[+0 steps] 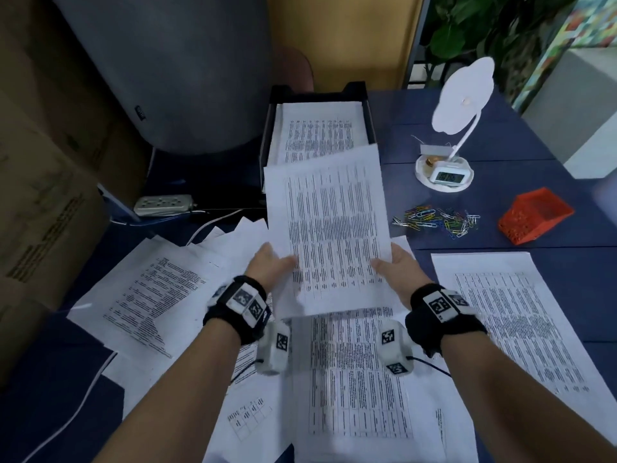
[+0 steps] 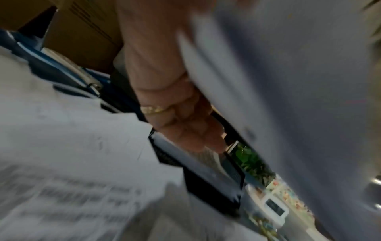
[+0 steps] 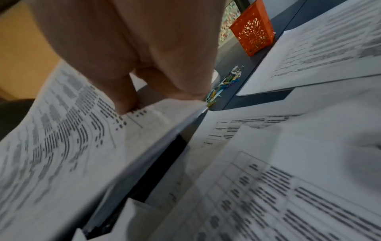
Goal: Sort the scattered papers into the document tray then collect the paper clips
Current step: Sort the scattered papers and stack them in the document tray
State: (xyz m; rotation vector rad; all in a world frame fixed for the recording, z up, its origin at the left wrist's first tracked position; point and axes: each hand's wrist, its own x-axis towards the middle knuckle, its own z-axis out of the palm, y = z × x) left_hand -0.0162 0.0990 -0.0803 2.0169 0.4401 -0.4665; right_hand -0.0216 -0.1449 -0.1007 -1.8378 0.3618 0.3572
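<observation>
Both hands hold one printed sheet (image 1: pixel 329 225) in the air, its far edge over the front of the black document tray (image 1: pixel 265 135). My left hand (image 1: pixel 272 265) pinches the sheet's left edge, thumb on top. My right hand (image 1: pixel 399 265) pinches the right edge; the right wrist view shows its thumb on the sheet (image 3: pixel 68 135). The tray holds printed pages (image 1: pixel 317 132). More papers lie scattered on the blue table: left (image 1: pixel 150 295), centre under my wrists (image 1: pixel 354 379) and right (image 1: pixel 510 312). Coloured paper clips (image 1: pixel 437 220) lie in a loose heap right of the held sheet.
An orange mesh basket (image 1: pixel 534 215) stands right of the clips. Behind them is a white lamp with a clock base (image 1: pixel 445 173). Cardboard boxes (image 1: pixel 43 168) and a grey cylinder (image 1: pixel 173 71) stand at the left, with a power strip (image 1: pixel 163 204).
</observation>
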